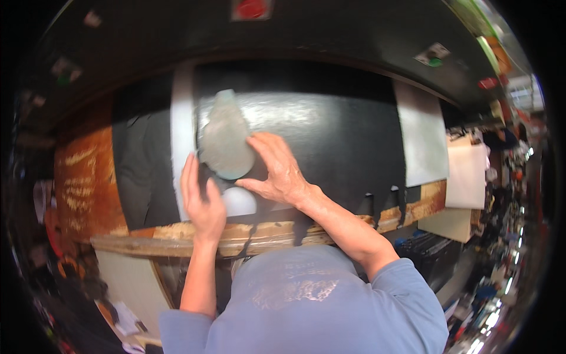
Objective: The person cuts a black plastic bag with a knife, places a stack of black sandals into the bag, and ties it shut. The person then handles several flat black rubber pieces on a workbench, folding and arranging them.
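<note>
A flat, pear-shaped, grey-green piece (227, 138) rests on a black sheet (330, 153), its narrow end pointing away from me. My right hand (280, 171) is at its right side with thumb and fingers spread, the fingertips at its right edge and the thumb by its near end. By its lower left edge, my left hand (203, 206) has its fingers stretched out and the thumb apart; whether they touch the piece cannot be told. Below the piece, a rounded white patch (240, 202) shows at the sheet's near edge.
Pale board shows at left (181, 118) and right (421, 138) of the sheet. More black material (141, 165) lies further left. A worn wooden edge (277, 236) runs before me. Beyond stands a dark machine beam (177, 35) with a red button (252, 8) and a green button (435, 61).
</note>
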A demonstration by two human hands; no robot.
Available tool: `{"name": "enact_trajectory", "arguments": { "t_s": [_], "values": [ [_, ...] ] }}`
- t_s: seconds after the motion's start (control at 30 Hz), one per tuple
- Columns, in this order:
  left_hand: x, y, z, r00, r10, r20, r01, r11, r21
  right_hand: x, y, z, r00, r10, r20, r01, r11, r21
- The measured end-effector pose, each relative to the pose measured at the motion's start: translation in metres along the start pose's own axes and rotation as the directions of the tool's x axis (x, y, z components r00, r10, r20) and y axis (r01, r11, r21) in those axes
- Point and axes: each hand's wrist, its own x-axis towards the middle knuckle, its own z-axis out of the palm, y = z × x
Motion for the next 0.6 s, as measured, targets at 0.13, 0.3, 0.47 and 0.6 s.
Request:
{"name": "enact_trajectory", "arguments": {
  "t_s": [0.13, 0.3, 0.47, 0.6],
  "values": [
    [-0.067, 0.038, -0.016, 0.973, 0.078, 0.218, -0.037, 0.982, -0.185, -0.033, 0.02, -0.067, 0.918, 0.233, -0.32, -0.207, 0.972, 0.114],
    [-0.098, 0.029, 0.019, 0.906, 0.382, 0.184, -0.405, 0.908, 0.11, -0.054, 0.057, -0.176, 0.659, 0.17, -0.733, -0.243, 0.97, 0.007],
    [-0.086, 0.013, 0.031, 0.935, 0.311, 0.17, -0.339, 0.924, 0.177, -0.013, 0.104, -0.277, 0.507, 0.062, -0.86, -0.282, 0.954, -0.098],
    [-0.072, 0.02, 0.038, 0.943, 0.306, 0.132, -0.332, 0.896, 0.294, -0.034, 0.117, -0.301, 0.629, 0.197, -0.752, -0.27, 0.962, 0.026]
  ]
}}
